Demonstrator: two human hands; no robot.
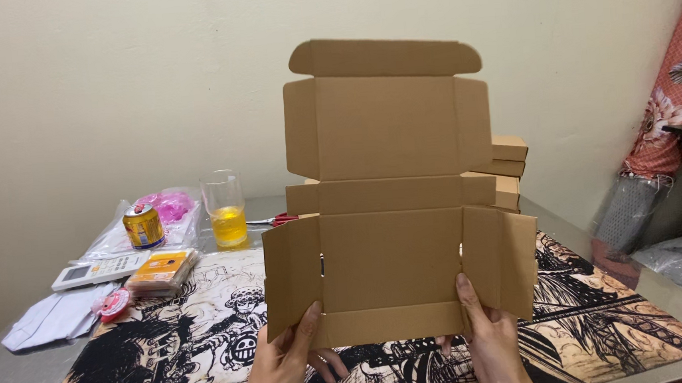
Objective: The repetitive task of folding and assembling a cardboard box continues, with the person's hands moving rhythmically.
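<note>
I hold a flat, unfolded brown cardboard box blank (pixel 390 212) upright in front of me, its lid flap at the top and side flaps spread out. My left hand (pixel 285 363) grips its lower left edge, thumb on the front face. My right hand (pixel 487 341) grips the lower right edge, thumb pressed beside the right side flap. The blank stands above a printed cartoon desk mat (pixel 168 347).
Folded cardboard boxes (pixel 508 172) are stacked behind the blank. At left sit a glass of yellow drink (pixel 226 211), a gold can (pixel 143 226), a white remote (pixel 94 271), an orange packet (pixel 162 269), red-handled scissors (pixel 279 219) and plastic bags (pixel 168 207). A floral cloth (pixel 678 88) hangs at right.
</note>
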